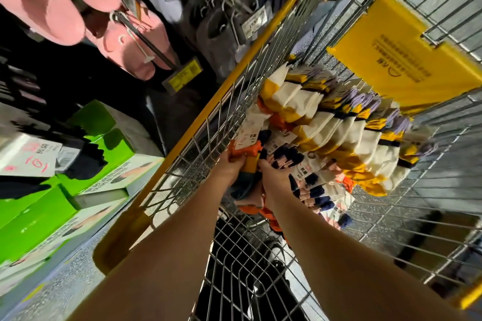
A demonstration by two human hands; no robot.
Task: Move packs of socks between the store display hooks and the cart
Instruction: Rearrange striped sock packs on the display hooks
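Both my hands reach into the wire cart, which has a yellow rim. My left hand grips a bundle of sock packs in orange, yellow and dark blue with white labels. My right hand grips the same bundle from the right, beside navy and pink packs. A long row of white, yellow and purple sock packs lies across the cart beyond my hands. Display hooks stand at upper left, hung with pink slippers.
Grey slippers hang on hooks behind the cart with a price tag. Green and white boxes are stacked at left with dark socks on top. A yellow sign hangs on the cart's far wire wall.
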